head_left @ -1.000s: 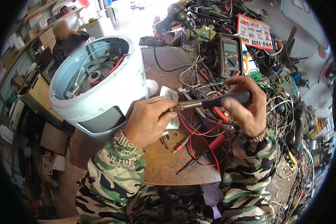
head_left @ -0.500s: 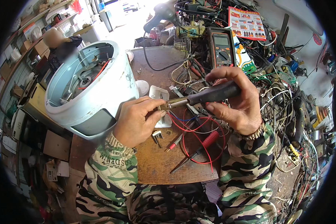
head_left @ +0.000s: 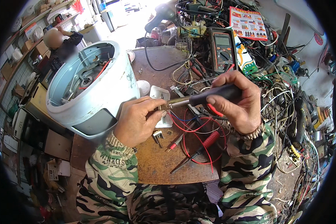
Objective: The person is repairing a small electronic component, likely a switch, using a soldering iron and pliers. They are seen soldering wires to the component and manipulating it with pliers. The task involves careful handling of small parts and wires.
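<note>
A screwdriver (head_left: 215, 94) with a thick black handle lies nearly level above the table, its shaft pointing left. My right hand (head_left: 244, 106) is closed round the handle, thumb at the front and fingers over the top. Between the thumb and fingers of my left hand (head_left: 135, 121) is a small brass-coloured metal part (head_left: 164, 107). The screwdriver's shaft meets that part; my fingers hide the tip itself. Below the hands lie a red-and-black test probe (head_left: 210, 140), a thin red lead and a small metal bracket (head_left: 158, 136).
A pale blue round appliance housing (head_left: 128, 87), open-topped with wires inside, stands left on the wooden table (head_left: 138, 170). Behind my hands are a white plastic tray (head_left: 159, 92) and a multimeter (head_left: 224, 46). Tangled cables (head_left: 280, 97) crowd the right. Another person (head_left: 65, 48) is at the far left.
My right hand's fingers have closed in on the screwdriver handle, the thumb coming up onto it. My left hand stays almost still.
</note>
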Action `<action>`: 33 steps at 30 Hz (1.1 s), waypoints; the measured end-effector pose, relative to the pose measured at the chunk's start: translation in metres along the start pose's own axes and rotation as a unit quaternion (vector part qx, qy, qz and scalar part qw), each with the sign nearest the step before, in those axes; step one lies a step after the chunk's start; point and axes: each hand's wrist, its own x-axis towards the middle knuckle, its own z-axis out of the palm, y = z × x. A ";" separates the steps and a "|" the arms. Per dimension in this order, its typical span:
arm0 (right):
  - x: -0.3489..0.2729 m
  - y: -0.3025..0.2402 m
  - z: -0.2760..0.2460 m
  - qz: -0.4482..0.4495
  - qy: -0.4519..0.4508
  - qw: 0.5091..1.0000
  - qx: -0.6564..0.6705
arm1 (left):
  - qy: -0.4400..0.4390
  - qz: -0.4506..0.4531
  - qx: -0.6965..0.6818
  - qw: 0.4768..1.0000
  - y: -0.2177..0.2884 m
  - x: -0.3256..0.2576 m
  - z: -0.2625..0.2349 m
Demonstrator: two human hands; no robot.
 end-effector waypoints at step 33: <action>-0.001 -0.009 0.009 -0.028 0.031 0.999 0.010 | 0.014 -0.004 -0.009 1.000 -0.004 -0.001 0.004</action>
